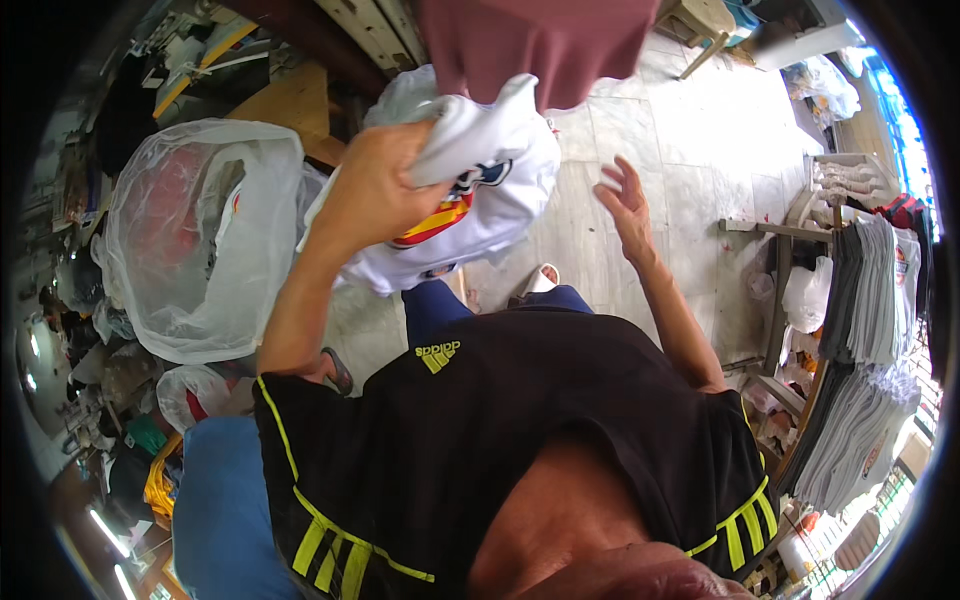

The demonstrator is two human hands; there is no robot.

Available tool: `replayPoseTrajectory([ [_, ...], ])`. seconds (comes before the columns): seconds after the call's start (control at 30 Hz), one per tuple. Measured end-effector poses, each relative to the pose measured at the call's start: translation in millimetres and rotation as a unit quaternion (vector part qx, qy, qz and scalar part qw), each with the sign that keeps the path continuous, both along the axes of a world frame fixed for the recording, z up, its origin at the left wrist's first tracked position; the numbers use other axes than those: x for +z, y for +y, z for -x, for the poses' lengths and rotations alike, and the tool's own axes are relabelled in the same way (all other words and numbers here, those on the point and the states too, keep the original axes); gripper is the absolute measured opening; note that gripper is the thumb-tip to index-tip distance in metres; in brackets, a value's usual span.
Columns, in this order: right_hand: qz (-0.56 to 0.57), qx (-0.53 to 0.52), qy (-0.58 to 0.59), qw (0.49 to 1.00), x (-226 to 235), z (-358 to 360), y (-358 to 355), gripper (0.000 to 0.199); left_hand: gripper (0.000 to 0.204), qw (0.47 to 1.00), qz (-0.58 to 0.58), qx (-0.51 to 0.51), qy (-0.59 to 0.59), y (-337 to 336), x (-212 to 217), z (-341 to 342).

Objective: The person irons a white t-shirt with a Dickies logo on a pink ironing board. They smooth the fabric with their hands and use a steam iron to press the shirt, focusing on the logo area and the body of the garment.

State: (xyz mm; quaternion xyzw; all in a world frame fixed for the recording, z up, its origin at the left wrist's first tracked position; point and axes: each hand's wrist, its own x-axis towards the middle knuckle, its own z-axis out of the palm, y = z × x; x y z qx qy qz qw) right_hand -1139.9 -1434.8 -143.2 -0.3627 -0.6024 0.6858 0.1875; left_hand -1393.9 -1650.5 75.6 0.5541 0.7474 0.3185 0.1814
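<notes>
A white garment (515, 215) with a red, yellow and dark blue print hangs bunched in front of me. My left hand (385, 190) is closed on its upper part, with a fold of the cloth sticking up past the fingers. To the right of the garment, my right hand (628, 205) is raised over the floor with its fingers apart, touching nothing. A mauve cloth (540, 50) hangs down just beyond the garment. Left of my left forearm stands a large clear plastic bag (150, 300) with white cloth inside.
Grey and dark garments (865, 295) are stacked on a wooden rack (785, 290) at the right. A beige plastic stool (705, 20) stands at the far right. Something blue (225, 510) lies close to my left side. Clutter fills the left edge. Pale tiles (690, 140) cover the floor.
</notes>
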Motion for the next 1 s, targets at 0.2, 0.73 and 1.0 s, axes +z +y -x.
replayPoseTrajectory([
  [0.2,-0.547,0.256,-0.034,0.796,140.0,-6.5,41.6,0.101,0.041,0.991,0.0,-0.105,0.089,80.7,-26.5,-94.0],
  [0.73,-0.328,0.584,-0.063,0.74,124.5,23.6,146.4,0.039,0.061,0.99,0.127,-0.068,0.003,121.2,-101.0,-66.8],
  [1.0,-0.319,0.652,-0.015,0.687,72.8,87.4,172.5,0.023,0.044,0.99,0.06,0.129,0.004,91.9,-260.1,-68.0],
])
